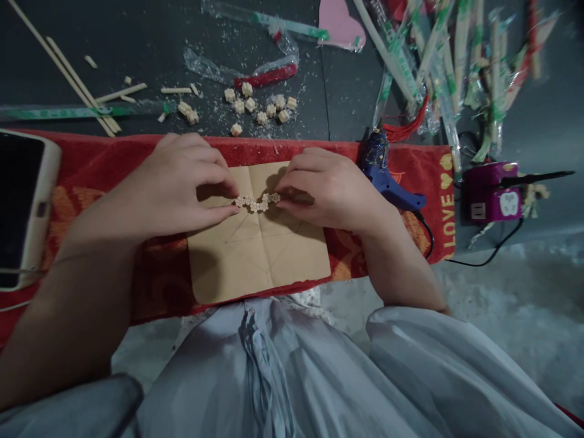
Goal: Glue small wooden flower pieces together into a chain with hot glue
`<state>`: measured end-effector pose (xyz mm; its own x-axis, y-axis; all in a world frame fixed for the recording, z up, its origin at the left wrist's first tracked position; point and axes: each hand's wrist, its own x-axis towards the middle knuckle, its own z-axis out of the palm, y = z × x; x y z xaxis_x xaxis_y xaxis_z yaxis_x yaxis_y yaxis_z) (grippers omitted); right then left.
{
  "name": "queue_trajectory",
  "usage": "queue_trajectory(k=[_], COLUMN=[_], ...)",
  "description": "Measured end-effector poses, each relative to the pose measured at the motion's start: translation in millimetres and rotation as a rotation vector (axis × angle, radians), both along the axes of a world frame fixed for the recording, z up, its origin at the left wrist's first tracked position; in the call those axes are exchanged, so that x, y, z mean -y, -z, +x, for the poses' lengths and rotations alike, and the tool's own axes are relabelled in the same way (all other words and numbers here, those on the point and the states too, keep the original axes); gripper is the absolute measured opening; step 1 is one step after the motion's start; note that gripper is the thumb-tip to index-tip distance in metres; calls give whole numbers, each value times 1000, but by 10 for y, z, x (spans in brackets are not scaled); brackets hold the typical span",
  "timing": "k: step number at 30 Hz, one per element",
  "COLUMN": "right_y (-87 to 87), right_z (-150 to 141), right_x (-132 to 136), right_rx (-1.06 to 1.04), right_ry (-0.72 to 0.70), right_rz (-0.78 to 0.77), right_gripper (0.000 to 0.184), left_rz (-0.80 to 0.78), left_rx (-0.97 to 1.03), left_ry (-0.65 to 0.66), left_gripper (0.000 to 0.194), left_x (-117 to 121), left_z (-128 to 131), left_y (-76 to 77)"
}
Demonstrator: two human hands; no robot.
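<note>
A short curved chain of small flower-shaped wooden pieces (258,204) spans the gap between my hands. Its left end is pinched between the thumb and fingers of my left hand (182,185). My right hand (326,188) pinches the other end the same way. Beneath both hands lies a creased sheet of brown cardboard (292,258) with thin pencil lines on it. The cardboard rests on a red towel (159,267). Just right of my right hand, a blue glue gun (392,182) lies on the towel, its nozzle pointing away from me.
Loose wooden pieces (261,118) are scattered beyond the towel, near wooden sticks (75,79). A phone (22,207) lies at the left. Wrapped chopsticks (438,61) pile up at the back right. A purple power socket (493,194) with cables stands at the right.
</note>
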<state>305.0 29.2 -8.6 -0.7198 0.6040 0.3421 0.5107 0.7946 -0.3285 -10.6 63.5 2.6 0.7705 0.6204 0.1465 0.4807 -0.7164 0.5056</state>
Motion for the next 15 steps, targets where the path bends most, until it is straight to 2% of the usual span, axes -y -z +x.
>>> queue_trajectory(k=[5,11,15], right_y=[-8,6,-7], right_z=[-7,-1,-8], right_x=[-1,-4,-5], right_rx=[-32,-9,-34], right_ry=[-18,2,-16], right_rz=[30,-51,-8], right_gripper=[14,17,16], left_rz=[-6,-20,-27], left_rx=[-8,-8,-23], left_ry=[2,4,-1], left_gripper=[38,37,40], left_x=[-7,-9,-4], left_z=[3,-19,-19], left_y=[16,12,15])
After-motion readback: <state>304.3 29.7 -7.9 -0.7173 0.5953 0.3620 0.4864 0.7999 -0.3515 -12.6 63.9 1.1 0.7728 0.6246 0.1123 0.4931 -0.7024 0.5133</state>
